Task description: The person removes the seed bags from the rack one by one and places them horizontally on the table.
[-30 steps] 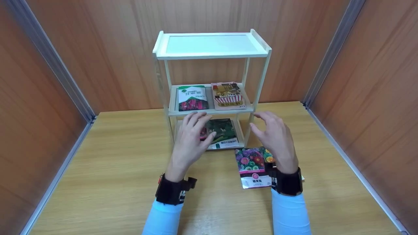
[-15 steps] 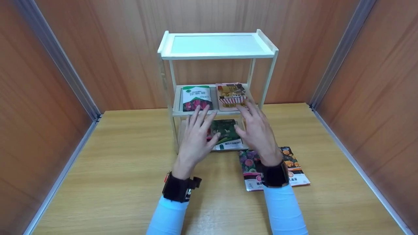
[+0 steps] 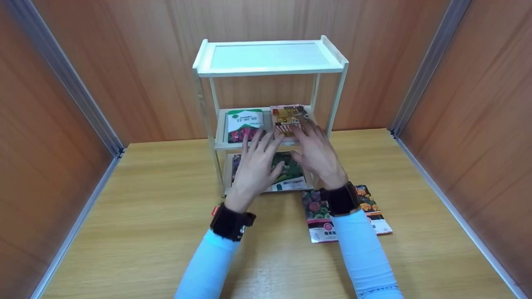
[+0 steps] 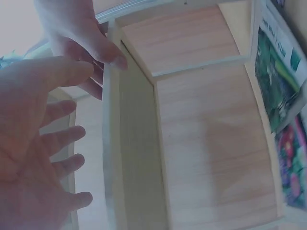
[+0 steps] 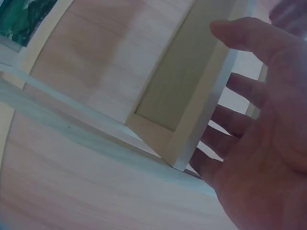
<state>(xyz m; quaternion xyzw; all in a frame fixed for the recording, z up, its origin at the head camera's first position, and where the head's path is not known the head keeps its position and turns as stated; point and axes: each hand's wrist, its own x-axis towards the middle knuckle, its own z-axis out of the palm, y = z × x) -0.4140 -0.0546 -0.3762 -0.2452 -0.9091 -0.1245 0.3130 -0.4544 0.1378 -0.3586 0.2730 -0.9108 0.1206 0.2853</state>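
Observation:
In the head view, my left hand (image 3: 255, 168) reaches to the middle shelf's front edge, fingers spread and fingertips over the lower part of a green-and-white seed packet (image 3: 245, 119). My right hand (image 3: 319, 155) lies over the lower part of a seed packet with a striped popcorn-box picture (image 3: 286, 113). Neither hand has its fingers curled round anything. The right wrist view has the right hand's thumb (image 5: 235, 33) below the shelf board (image 5: 192, 124), its fingers on the upper side. In the left wrist view, both hands are close together at that board.
The white three-tier rack (image 3: 270, 56) stands near the back wall. Its bottom shelf bears a dark green packet (image 3: 289, 168) and a purple-flower packet (image 3: 235, 164), partly covered by the left hand. Two flower packets, one pink (image 3: 319, 222) and one orange (image 3: 369, 203), lie under the right forearm.
My right hand has moved left and forward from beside the rack to over the popcorn packet. The left hand has shifted slightly right, its fingers straightening. The packets stay where they were.

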